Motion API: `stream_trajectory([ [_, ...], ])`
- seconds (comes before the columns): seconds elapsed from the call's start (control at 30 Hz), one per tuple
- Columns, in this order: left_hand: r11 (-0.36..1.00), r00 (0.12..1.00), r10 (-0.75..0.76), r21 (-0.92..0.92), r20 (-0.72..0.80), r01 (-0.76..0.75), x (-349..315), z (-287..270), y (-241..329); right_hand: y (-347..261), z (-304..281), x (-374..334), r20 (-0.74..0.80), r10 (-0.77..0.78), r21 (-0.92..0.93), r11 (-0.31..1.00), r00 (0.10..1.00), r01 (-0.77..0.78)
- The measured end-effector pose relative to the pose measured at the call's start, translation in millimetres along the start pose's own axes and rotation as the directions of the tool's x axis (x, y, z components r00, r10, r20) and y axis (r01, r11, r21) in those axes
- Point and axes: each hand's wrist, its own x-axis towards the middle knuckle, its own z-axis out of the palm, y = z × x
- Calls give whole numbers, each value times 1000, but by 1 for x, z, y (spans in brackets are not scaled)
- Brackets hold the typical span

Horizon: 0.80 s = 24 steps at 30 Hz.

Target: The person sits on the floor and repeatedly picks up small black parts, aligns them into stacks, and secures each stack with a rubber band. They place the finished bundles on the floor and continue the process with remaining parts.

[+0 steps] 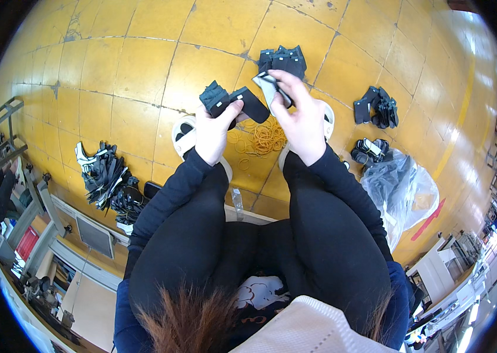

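Note:
My left hand (213,132) grips a few small dark fabric pieces (252,105) with pale tags, the thumb pressed on top of them. Between the thumb and fingers of my right hand (302,115) is a folded black-and-white fabric piece (267,88), close beside the left hand's pieces. Beyond both hands, a stack of dark fabric pieces (284,59) with pale tags lies on the floor. Beneath my hands is a loose heap of yellow rubber bands (268,138), between my white shoes (185,136).
At the left lies a large tangle of black-and-white fabric strips (104,176). To the right are a dark fabric pile (378,107), a small bundle (371,150) and a clear plastic bag (398,185). A metal-framed workbench (92,276) stands at the lower left, on yellow tiled floor (213,44).

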Motion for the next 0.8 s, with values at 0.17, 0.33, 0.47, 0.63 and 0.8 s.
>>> stream_trajectory([
  [0.17, 997, 1000, 8, -72, -11, -9, 6, 4, 0, 8, 10, -5, 191, -308, -296, 887, 932, 354],
  [0.33, 992, 997, -63, -102, 52, 68, 6, 3, -1, 10, 18, -3, 164, -107, -79, 990, 981, 121],
  [0.47, 968, 969, -157, -163, 191, 189, 9, 2, 4, 30, 4, 18, 28, 28, -128, 991, 999, -24],
  [0.63, 862, 906, -149, -396, 397, 315, 4, 0, 11, 84, 3, 53, 9, -174, -472, 867, 985, 158],
  [0.8, 895, 911, -92, -367, 402, 252, 7, 1, 12, 133, 21, 28, 269, -43, -680, 699, 962, 221],
])
